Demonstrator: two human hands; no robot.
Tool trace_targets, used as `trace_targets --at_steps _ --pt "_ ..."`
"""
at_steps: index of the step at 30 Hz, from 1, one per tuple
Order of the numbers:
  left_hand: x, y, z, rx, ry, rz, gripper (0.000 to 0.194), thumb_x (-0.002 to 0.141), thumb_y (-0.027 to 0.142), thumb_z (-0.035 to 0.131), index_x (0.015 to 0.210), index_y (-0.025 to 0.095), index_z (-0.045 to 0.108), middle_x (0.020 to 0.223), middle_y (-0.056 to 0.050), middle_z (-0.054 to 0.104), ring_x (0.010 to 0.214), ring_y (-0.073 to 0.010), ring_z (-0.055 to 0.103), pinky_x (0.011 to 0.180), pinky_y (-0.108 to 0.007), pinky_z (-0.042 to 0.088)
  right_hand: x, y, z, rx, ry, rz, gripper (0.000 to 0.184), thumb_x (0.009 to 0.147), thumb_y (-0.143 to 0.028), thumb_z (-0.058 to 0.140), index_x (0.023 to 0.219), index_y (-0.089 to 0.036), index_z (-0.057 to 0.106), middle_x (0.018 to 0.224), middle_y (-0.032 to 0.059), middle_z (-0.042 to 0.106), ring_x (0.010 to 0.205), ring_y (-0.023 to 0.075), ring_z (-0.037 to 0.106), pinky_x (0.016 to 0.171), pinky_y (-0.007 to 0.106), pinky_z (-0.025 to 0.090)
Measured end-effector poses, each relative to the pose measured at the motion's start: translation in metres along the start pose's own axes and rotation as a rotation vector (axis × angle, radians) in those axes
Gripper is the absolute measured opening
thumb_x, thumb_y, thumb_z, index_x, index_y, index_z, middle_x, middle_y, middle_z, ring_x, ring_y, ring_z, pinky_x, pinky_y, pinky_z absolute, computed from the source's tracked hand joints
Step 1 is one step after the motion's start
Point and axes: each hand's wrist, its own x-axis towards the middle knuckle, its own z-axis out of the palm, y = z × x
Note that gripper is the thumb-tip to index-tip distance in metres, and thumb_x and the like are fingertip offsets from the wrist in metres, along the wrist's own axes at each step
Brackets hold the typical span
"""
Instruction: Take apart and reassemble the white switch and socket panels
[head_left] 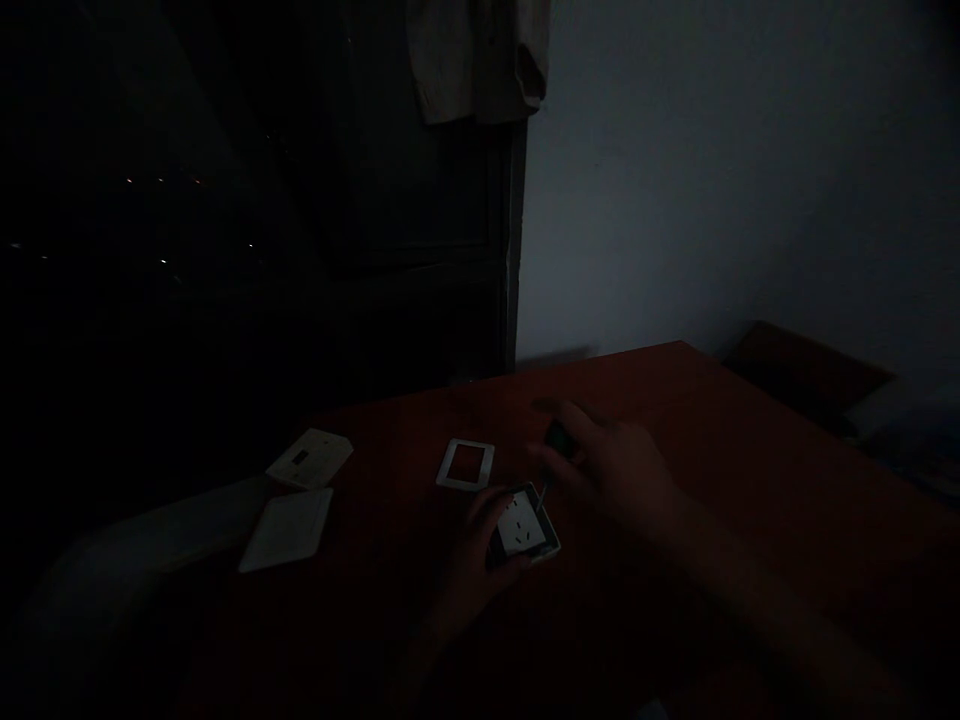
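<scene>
A wall socket (520, 527) with a white face and dark border lies tilted on the reddish table. My left hand (474, 560) grips it from the left, thumb and fingers at its opposite edges. In my right hand (611, 465) is a screwdriver (559, 438) with a dark green handle, fingers closed round it. Its thin shaft points down, and the tip meets the socket's upper right border. Whether a screw sits under the tip is too dark to tell. Just beyond the socket lies a white square frame (444, 474) with an open middle.
On the left of the table (637, 385) are a flat white panel (289, 530) and a pale piece with a dark slot (319, 458). Behind stand a pale wall (637, 200) and a dark window (187, 230). Cloth (476, 60) hangs above. The room is very dim.
</scene>
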Motion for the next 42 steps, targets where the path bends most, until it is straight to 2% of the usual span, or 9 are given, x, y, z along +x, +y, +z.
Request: trace_targets --at_steps 2,6,8,14,20,27,33,36,42 --pt "0.000 0.001 0.000 0.003 0.005 0.002 0.066 0.076 0.019 0.068 0.135 0.032 0.042 0.143 -0.003 0.037 0.131 -0.0259 0.036 0.109 -0.041 0.033 0.000 0.000 0.000 -0.016 0.007 0.009 0.044 0.091 -0.034 0.046 0.133 -0.021 0.043 0.112 0.0118 0.065 0.077 0.0221 0.067 0.068 0.037 0.053" --pt "0.001 0.004 -0.002 -0.006 -0.008 0.010 0.067 0.076 0.018 0.068 0.136 0.032 0.041 0.142 -0.004 0.040 0.130 -0.0263 0.038 0.109 -0.042 0.033 -0.002 0.004 -0.003 0.244 -0.026 -0.128 0.051 0.090 -0.018 0.042 0.140 -0.020 0.033 0.125 0.0117 0.059 0.105 0.0207 0.061 0.087 0.035 0.050" --pt "0.001 0.005 -0.002 -0.005 -0.015 0.001 0.068 0.076 0.018 0.068 0.136 0.032 0.041 0.142 -0.005 0.039 0.130 -0.0267 0.038 0.109 -0.043 0.033 -0.002 0.005 -0.004 0.269 -0.039 -0.110 0.047 0.090 -0.020 0.045 0.136 -0.022 0.038 0.120 0.0098 0.062 0.100 0.0188 0.063 0.084 0.032 0.051" --pt "0.000 0.007 -0.003 0.016 -0.010 -0.034 0.065 0.075 0.017 0.068 0.134 0.032 0.045 0.144 -0.004 0.038 0.131 -0.0272 0.038 0.109 -0.043 0.034 0.000 0.000 0.000 -0.136 0.061 0.049 0.040 0.091 -0.040 0.049 0.126 -0.021 0.051 0.108 0.0119 0.066 0.076 0.0240 0.067 0.064 0.037 0.053" --pt "0.000 0.003 -0.002 -0.008 -0.007 0.011 0.066 0.077 0.023 0.068 0.136 0.032 0.042 0.144 -0.005 0.038 0.131 -0.0280 0.037 0.108 -0.044 0.035 -0.006 0.001 -0.011 0.239 -0.050 -0.200 0.048 0.092 -0.019 0.039 0.140 -0.023 0.035 0.126 0.0097 0.059 0.111 0.0195 0.059 0.090 0.035 0.049" --pt "0.000 0.008 -0.003 0.016 -0.004 -0.009 0.063 0.076 0.019 0.068 0.133 0.032 0.045 0.142 -0.004 0.040 0.131 -0.0261 0.038 0.109 -0.042 0.033 -0.002 -0.007 -0.002 -0.058 0.007 0.027 0.036 0.091 -0.037 0.049 0.124 -0.022 0.052 0.109 0.0110 0.065 0.074 0.0208 0.067 0.063 0.034 0.053" --pt "0.000 0.003 -0.002 0.001 -0.004 0.001 0.066 0.076 0.018 0.067 0.135 0.032 0.042 0.143 -0.004 0.038 0.130 -0.0256 0.038 0.107 -0.040 0.036 -0.006 -0.008 -0.011 0.170 -0.068 -0.109 0.050 0.089 -0.018 0.043 0.139 -0.021 0.035 0.120 0.0109 0.061 0.103 0.0212 0.062 0.085 0.035 0.050" --pt "0.000 0.001 -0.001 -0.001 -0.008 0.003 0.067 0.076 0.018 0.067 0.136 0.032 0.041 0.143 -0.004 0.038 0.131 -0.0253 0.038 0.108 -0.040 0.035 -0.006 -0.005 -0.012 0.194 -0.103 -0.087 0.047 0.090 -0.021 0.047 0.136 -0.024 0.039 0.113 0.0087 0.065 0.094 0.0195 0.065 0.079 0.032 0.052" --pt "0.000 0.004 -0.002 0.007 -0.007 -0.008 0.066 0.076 0.021 0.068 0.136 0.032 0.042 0.145 -0.004 0.037 0.132 -0.0270 0.037 0.109 -0.042 0.034 -0.002 -0.005 -0.001 -0.113 0.040 0.078 0.044 0.090 -0.040 0.051 0.130 -0.025 0.046 0.107 0.0100 0.067 0.074 0.0227 0.067 0.062 0.034 0.051"
